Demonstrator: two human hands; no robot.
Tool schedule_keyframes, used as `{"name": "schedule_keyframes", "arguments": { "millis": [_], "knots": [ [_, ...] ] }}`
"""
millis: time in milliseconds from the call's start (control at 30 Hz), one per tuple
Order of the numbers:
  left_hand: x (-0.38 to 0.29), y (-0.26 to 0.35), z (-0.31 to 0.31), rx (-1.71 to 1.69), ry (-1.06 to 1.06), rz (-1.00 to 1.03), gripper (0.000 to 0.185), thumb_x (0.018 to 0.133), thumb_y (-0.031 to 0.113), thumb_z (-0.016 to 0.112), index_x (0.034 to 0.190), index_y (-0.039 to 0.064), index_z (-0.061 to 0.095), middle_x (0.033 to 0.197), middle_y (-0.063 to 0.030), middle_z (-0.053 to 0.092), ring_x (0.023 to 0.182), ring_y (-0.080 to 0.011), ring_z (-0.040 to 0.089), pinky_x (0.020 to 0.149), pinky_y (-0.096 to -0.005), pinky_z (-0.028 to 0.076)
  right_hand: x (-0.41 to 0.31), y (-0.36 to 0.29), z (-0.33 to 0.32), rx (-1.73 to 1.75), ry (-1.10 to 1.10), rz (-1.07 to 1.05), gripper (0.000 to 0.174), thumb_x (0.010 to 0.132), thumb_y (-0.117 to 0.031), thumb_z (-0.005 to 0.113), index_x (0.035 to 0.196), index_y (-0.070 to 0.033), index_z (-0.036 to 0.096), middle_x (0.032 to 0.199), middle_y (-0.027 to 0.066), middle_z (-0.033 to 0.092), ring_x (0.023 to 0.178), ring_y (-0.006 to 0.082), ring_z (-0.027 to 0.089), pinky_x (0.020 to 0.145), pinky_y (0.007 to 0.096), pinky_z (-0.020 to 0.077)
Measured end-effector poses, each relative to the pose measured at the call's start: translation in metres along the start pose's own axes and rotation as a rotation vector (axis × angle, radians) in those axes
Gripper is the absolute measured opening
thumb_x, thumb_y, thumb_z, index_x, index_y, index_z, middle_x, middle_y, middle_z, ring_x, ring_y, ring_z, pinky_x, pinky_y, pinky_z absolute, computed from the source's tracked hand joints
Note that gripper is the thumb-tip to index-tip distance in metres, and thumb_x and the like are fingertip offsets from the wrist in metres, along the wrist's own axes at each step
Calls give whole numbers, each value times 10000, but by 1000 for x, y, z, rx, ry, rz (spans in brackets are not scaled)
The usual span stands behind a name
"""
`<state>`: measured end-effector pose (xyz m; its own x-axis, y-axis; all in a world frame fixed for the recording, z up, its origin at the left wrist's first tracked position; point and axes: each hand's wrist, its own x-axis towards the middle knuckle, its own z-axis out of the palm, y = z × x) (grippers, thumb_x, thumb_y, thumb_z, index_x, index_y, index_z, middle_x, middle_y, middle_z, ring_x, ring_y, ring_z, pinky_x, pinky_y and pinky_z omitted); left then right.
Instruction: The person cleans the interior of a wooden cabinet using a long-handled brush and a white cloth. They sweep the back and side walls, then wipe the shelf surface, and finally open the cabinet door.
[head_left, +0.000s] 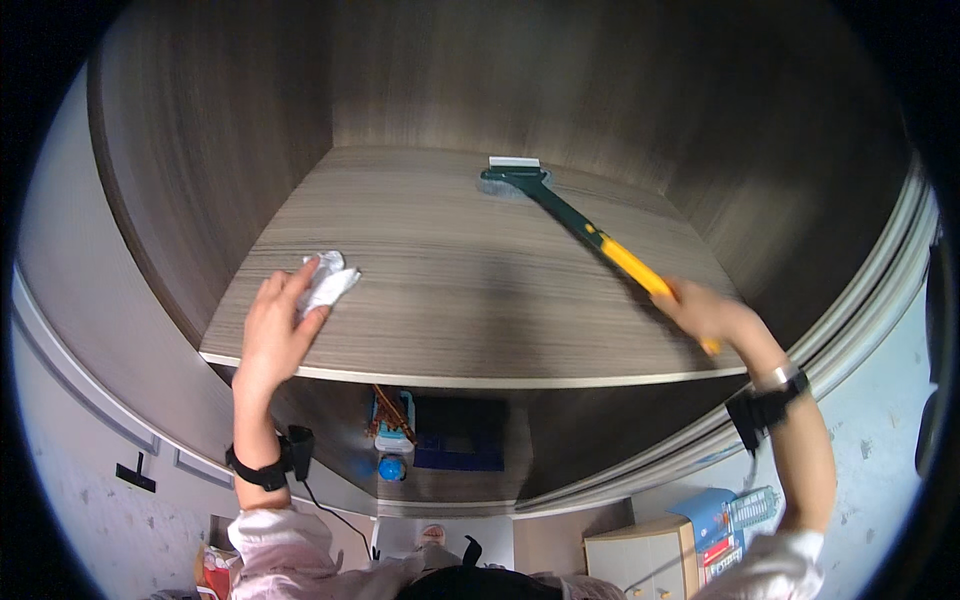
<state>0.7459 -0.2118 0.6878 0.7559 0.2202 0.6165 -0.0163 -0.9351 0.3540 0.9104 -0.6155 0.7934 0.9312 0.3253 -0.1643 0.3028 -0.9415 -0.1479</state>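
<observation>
A brush with a green-and-yellow handle (634, 264) reaches diagonally across a wood-grain shelf (450, 315). Its head, with grey bristles and a pale blade edge (514, 162), is near the back of the shelf. My right hand (701, 309), slightly blurred, grips the yellow part of the handle by the shelf's right front. Toward the left front, my left hand (277, 319) holds a crumpled white cloth or tissue (330, 283) between thumb and fingers, against the shelf surface. Its underside is hidden by the hand.
Dark wood-grain panels (495, 82) enclose the shelf at the back and sides. Below, a lower compartment has a light-blue container (394, 431), a blue round object (391, 469) and a dark blue box (459, 450). A small cabinet (637, 562) stands at the lower right. Each wrist carries a strapped device.
</observation>
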Motion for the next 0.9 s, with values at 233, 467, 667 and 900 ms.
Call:
{"name": "schedule_keyframes", "arguments": {
  "millis": [233,467,667,900],
  "knots": [
    [-5,-11,2,142,-6,100,326,775,226,589,1054,59,591,1139,-131,528,1073,-310,478,909,-415,352,113,-75,-1,-38,43,28,442,916,-364,400,1178,-21,497,956,163,614,833,250,592,747,359,449],
    [-4,-1,-5,-10,-90,22,267,804,213,551,1011,53,605,1000,-155,598,968,-329,545,894,-417,370,-47,9,29,48,-4,-139,361,891,-350,452,1097,-55,478,797,214,607,760,351,605,666,422,465],
    [-12,7,0,5,112,-83,173,806,160,547,903,44,630,883,-115,617,782,-302,585,703,-361,453,-275,61,28,-60,-99,239,330,836,-228,521,1124,-79,466,705,184,598,652,360,607,609,422,485],
    [-18,0,-23,28,257,-226,118,795,119,540,807,16,596,793,-125,587,769,-283,568,671,-359,440,-220,65,-14,-102,-94,68,314,828,-236,537,1091,-69,493,724,182,601,669,338,608,614,392,484]
  ]
}}
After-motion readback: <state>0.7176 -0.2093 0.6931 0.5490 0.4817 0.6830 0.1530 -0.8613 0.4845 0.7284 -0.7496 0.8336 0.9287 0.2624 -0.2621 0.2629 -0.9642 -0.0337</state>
